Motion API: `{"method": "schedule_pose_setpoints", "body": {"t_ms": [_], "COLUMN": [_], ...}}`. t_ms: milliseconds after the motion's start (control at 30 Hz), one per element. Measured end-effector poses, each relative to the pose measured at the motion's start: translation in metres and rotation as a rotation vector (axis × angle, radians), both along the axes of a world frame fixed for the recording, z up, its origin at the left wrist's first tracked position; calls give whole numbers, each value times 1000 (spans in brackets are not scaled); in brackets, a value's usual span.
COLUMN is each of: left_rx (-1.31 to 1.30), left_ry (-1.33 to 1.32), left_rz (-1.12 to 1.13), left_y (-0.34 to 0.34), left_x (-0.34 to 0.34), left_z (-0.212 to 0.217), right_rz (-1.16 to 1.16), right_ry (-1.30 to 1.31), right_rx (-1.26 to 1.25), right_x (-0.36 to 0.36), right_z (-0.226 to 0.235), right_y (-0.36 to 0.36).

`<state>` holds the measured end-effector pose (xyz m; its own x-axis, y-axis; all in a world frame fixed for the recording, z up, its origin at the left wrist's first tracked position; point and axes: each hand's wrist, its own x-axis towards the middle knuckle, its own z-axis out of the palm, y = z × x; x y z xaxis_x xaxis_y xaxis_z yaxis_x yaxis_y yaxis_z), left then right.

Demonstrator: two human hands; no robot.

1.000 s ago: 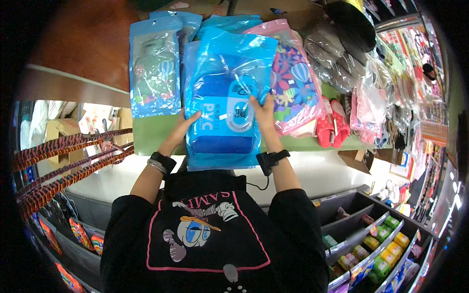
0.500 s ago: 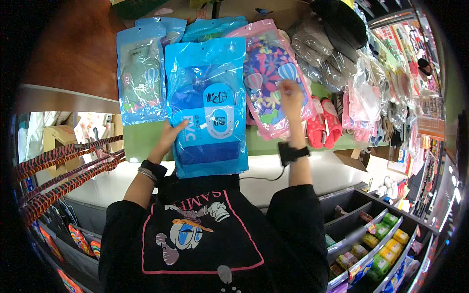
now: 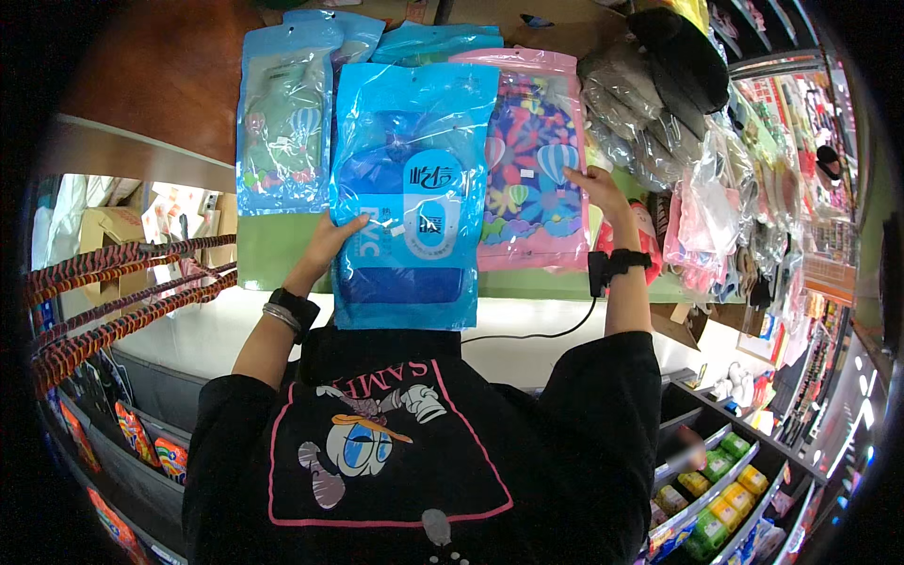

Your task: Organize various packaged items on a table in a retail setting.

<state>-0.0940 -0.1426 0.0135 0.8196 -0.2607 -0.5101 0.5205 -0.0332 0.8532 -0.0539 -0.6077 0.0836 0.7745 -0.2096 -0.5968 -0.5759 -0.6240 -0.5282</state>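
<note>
A bright blue plastic packet with a darker blue soft item inside stands upright in front of me. My left hand grips its left edge, thumb on the front and fingers behind. Beside it, a pink packet shows a purple flower and balloon pattern, its left side overlapped by the blue one. My right hand pinches its right edge, thumb on the front. A light blue packet with a pale green item lies to the left. Behind the blue packet, a teal packet is mostly covered.
The packets are over a green surface. Red slippers sit partly hidden behind my right forearm. Plastic-wrapped grey goods and a black hat are at the far right. Striped cords stretch along the left; bins with colourful packs stand lower right.
My right hand has moved right and down from the pink packet's front to its right edge. The pink packet now hangs straighter. My left hand keeps its hold on the blue packet.
</note>
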Motion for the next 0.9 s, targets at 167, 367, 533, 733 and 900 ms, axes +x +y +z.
{"method": "schedule_pose_setpoints", "body": {"t_ms": [167, 367, 533, 733, 900], "left_rx": [-89, -121, -34, 11, 65], "left_ry": [-18, -51, -61, -94, -146], "left_rz": [12, -39, -21, 41, 19], "left_y": [-3, -3, 0, 1, -1], "left_x": [-2, -1, -2, -4, -4], "left_z": [12, 10, 4, -5, -7], "right_rz": [-180, -164, -165, -197, -189], "right_ry": [-68, -274, -334, -308, -340], "right_rx": [351, 444, 402, 440, 433], "right_x": [-7, -15, -15, -15, -17], "right_z": [3, -22, -31, -38, -37], "right_y": [31, 29, 34, 27, 29]}}
